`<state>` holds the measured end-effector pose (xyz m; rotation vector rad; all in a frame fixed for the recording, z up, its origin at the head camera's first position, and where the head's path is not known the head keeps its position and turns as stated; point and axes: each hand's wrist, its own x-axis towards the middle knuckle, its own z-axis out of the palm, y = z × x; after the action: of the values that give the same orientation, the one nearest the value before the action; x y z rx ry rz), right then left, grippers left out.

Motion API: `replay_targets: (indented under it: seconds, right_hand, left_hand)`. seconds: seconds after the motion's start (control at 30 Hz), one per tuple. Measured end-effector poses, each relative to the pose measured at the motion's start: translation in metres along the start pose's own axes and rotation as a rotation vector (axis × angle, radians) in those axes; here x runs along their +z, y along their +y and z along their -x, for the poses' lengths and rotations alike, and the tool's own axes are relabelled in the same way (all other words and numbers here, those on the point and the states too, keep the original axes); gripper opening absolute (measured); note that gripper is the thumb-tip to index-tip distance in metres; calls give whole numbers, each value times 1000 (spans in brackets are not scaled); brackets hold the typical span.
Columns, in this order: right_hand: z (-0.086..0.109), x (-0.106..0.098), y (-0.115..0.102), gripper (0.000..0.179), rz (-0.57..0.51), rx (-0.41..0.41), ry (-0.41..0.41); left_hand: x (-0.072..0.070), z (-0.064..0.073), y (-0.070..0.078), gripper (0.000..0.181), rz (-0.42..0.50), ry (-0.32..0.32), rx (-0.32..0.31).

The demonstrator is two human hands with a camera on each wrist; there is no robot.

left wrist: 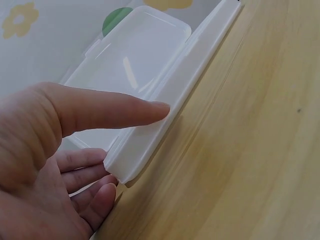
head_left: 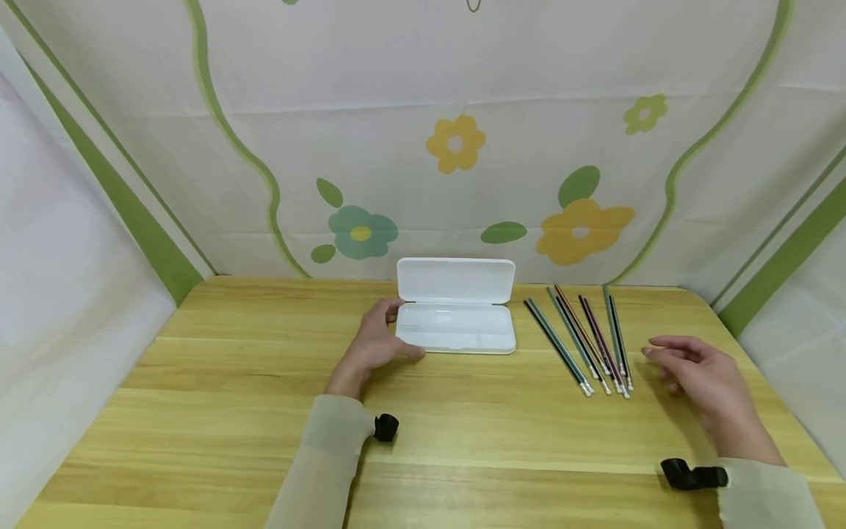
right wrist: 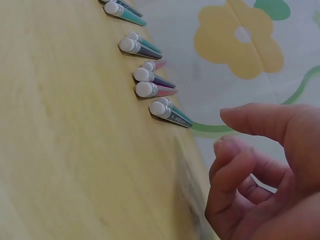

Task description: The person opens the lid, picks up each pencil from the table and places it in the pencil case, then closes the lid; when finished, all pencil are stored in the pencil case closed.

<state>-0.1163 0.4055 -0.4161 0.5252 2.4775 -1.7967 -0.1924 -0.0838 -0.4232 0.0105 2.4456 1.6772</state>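
A white plastic pencil case [head_left: 456,339] lies on the table with its lid [head_left: 456,281] raised at the back; no pencil shows inside. My left hand [head_left: 375,339] grips its left end. In the left wrist view the thumb [left wrist: 125,111] lies along the front wall, while the other fingers are at the end and partly hidden. Several eraser-tipped pencils [head_left: 568,349] lie fanned out to the right of the case, with their white erasers towards me. To the right of them hovers my right hand [head_left: 707,382], fingers loosely curled and holding nothing.
The wooden table [head_left: 489,441] ends at the back against a flower-printed cloth [head_left: 370,147]. More cloth hangs on the left and right sides. A black wrist camera [head_left: 386,427] sits at the left sleeve, another black camera [head_left: 690,475] at the right.
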Motion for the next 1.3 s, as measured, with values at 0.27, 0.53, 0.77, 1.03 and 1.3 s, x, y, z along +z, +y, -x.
replay_targets:
  seconds: [0.27, 0.53, 0.77, 1.03, 1.3]
  right_hand:
    - [-2, 3, 3, 21, 61, 12, -17]
    - [-2, 6, 3, 42, 130, 19, -48]
    - [-2, 8, 4, 53, 150, 39, -57]
    - [-1, 12, 5, 72, 200, 43, -73]
    - [1, 13, 0, 71, 264, 43, -96]
  left_hand:
    - [1, 0, -2, 95, -15, 12, 9]
    - [0, 1, -2, 96, -27, 10, 0]
    - [0, 3, -2, 95, -38, 8, 20]
    - [0, 4, -1, 95, -44, 8, 20]
    - [-1, 4, -3, 95, -52, 8, 22]
